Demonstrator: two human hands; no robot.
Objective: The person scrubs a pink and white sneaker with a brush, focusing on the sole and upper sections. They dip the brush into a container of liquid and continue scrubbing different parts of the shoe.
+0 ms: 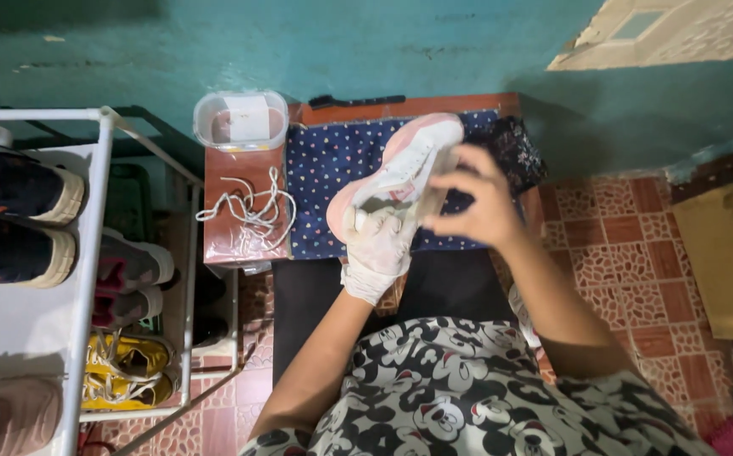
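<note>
Your hands, left hand (377, 245) and right hand (478, 201), hold the shoe (400, 169) above the cloth (332, 169) on the surface (239, 177). Left of the cloth lie laces (248, 207), a tub (240, 121) behind them. The shoe rack (87, 279) stands farther left.

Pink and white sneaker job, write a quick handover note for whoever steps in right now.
Left hand, gloved, holds the pink and white sneaker from below, above the dotted blue cloth.
Right hand, bare, is closed on something at the sneaker's side; I cannot tell what.
Done: white laces are out, lying on the small table.
Left: sneaker still unlaced. Clear lidded tub sits behind the laces.
</note>
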